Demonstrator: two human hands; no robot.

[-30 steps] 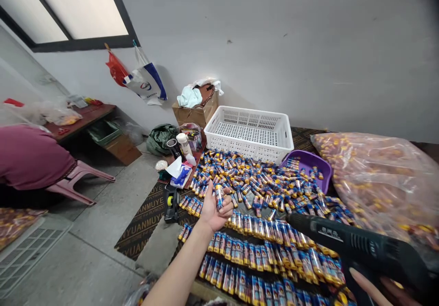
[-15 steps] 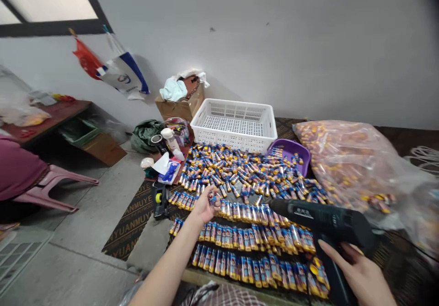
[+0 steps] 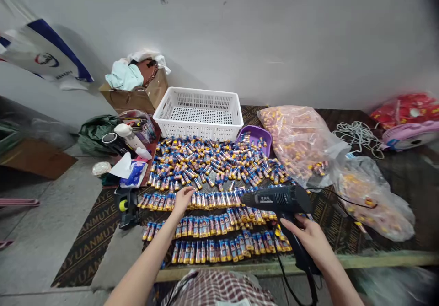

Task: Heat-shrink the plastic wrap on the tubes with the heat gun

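Note:
My right hand (image 3: 310, 237) grips the handle of a black heat gun (image 3: 279, 199), its nozzle pointing left over the rows. My left hand (image 3: 183, 199) is at the back row, fingers pinched together beside the loose pile; what they hold, if anything, is hidden. Small labelled tubes with blue and yellow ends stand side by side in several rows (image 3: 211, 227) in front of me. Behind them lies a loose heap of the same tubes (image 3: 202, 157), in mixed directions.
A white plastic crate (image 3: 199, 130) and a purple basket (image 3: 265, 133) stand behind the heap. Right of them lie clear bags of yellow-capped tubes (image 3: 291, 136). A tape dispenser (image 3: 126, 210), tissue pack (image 3: 135, 174) and bottles sit left. The heat gun's cord (image 3: 283, 269) hangs over the table edge.
The view has swung right. My left hand held a small tube up with its palm turned upward; now it is palm down at the back row. The heat gun stays in my right hand.

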